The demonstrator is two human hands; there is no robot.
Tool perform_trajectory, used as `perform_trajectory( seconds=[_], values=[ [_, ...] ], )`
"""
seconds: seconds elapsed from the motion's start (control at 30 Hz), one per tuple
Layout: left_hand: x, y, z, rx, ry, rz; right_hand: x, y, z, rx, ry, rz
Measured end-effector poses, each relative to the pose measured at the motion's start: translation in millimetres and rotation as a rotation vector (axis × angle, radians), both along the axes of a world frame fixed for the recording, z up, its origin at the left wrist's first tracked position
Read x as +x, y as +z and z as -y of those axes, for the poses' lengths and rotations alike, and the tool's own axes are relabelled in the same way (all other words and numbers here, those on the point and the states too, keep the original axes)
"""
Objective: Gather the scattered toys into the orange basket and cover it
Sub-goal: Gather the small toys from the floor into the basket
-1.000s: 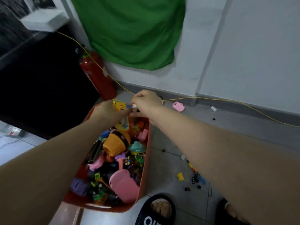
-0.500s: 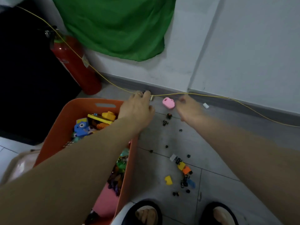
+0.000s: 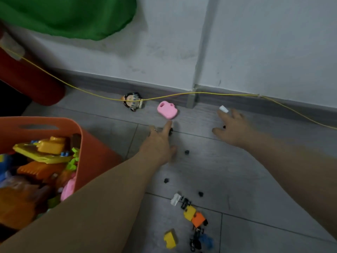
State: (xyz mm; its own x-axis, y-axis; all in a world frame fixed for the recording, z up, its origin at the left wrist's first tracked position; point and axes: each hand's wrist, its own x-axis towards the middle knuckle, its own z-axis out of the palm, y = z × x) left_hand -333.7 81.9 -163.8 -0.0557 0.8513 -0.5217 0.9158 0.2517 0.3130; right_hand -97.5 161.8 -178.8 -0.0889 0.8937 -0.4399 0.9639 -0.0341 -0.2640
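Observation:
The orange basket (image 3: 94,148) stands at the left, filled with several colourful toys. By the skirting lie a small doll head (image 3: 132,101), a pink toy (image 3: 167,109) and a small white piece (image 3: 223,109). My left hand (image 3: 159,143) reaches over the floor, fingers apart, its fingertip just below the pink toy. Further right, my right hand (image 3: 233,127) is spread flat, fingertips touching the white piece. Neither hand holds anything. Small black bits (image 3: 186,152) and yellow, orange and blue blocks (image 3: 193,216) are scattered near the bottom.
A yellow cord (image 3: 182,95) runs along the skirting, across the doll head. A red fire extinguisher (image 3: 27,77) stands at the far left by the wall. A green cloth (image 3: 69,15) hangs above. Grey floor tiles lie between the basket and the wall.
Both hands have left the basket and reached out low over the floor toward the wall. The view has moved closer and rightward, so the pink toy and doll head look larger.

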Motion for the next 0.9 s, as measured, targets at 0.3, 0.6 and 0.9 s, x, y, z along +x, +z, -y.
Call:
perform_trajectory(
  seconds=[0.3,0.6,0.9],
  values=[
    [15,-22,-24,0.108,-0.115,-0.113,-4,-6,-18,0.169,0.094,-0.023],
    [15,-27,8,0.121,-0.284,-0.217,-13,-26,41,0.422,0.063,-0.024],
    [6,-20,-5,0.201,0.362,0.210,-15,-40,79,0.440,0.202,0.051]
  ],
)
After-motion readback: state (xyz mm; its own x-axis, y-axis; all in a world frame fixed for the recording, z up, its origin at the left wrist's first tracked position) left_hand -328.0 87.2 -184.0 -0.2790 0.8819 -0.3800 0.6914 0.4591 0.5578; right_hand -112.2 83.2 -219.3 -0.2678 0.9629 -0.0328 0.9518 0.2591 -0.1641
